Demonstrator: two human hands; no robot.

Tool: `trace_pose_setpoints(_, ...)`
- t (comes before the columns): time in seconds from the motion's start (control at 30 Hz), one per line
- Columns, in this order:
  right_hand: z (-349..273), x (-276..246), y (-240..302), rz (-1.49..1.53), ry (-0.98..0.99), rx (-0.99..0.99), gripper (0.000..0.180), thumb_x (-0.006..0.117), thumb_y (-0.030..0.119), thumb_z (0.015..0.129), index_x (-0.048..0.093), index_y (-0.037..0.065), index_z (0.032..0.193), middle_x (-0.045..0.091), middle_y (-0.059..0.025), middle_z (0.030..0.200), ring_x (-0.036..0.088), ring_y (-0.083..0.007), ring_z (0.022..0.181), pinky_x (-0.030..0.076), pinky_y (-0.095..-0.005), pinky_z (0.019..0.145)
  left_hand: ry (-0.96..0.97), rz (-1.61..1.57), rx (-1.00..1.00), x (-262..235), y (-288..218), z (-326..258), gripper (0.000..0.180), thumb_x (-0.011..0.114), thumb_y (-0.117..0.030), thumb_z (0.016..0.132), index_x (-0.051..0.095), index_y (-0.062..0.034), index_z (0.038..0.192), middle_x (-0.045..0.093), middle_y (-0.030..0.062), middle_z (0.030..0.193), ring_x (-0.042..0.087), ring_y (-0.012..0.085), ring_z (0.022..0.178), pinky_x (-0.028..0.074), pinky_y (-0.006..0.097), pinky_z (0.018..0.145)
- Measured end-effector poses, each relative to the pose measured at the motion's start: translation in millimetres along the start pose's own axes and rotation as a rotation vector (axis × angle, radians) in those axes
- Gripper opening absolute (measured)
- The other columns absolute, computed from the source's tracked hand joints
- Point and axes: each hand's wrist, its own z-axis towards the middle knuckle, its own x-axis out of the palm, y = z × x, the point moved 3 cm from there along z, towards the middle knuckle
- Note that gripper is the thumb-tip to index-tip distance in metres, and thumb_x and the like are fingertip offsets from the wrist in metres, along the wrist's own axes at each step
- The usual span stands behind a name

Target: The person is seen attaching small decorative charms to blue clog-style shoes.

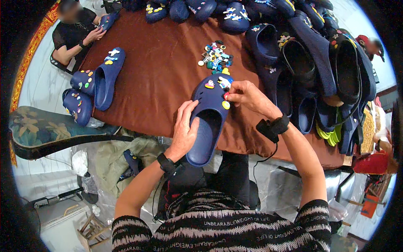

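Note:
A navy blue clog [206,130] lies at the table's near edge, toe pointing away and heel jutting over my lap. My left hand [184,130] grips its left side, thumb inside the opening. At the right of the toe, my right hand [248,97] pinches a small red charm [226,96] against the clog. A yellow round charm [226,105], a pink-and-white charm [209,84] and a white-and-blue charm [225,82] sit on the upper. Just beyond the toe is a heap of loose charms [216,56] in mixed colours.
Many navy clogs [300,63] are piled along the right and far sides of the brown-covered table [151,67]. Several more clogs [108,80] stand at the left edge, by a floral-backed chair [50,128]. A person [75,38] at the far left holds another clog [108,22].

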Motion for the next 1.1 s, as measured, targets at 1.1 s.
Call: trace_pose_setpoints(1.1, 21.8, -20.2, 11.0, -0.526, 0.169, 0.14, 0.04, 0.076, 0.041, 0.082, 0.071, 0.001, 0.081, 0.067, -0.0145, 0.073, 0.066, -0.0252, 0.071, 0.049, -0.0377, 0.065, 0.02, 0.018, 0.017, 2.5, 0.7, 2.9, 0.049, 0.054, -0.002, 0.093, 0.046, -0.0039, 0.141, 0.044, 0.0186, 0.145, 0.04, 0.0341, 0.139, 0.029, 0.041, 0.118)
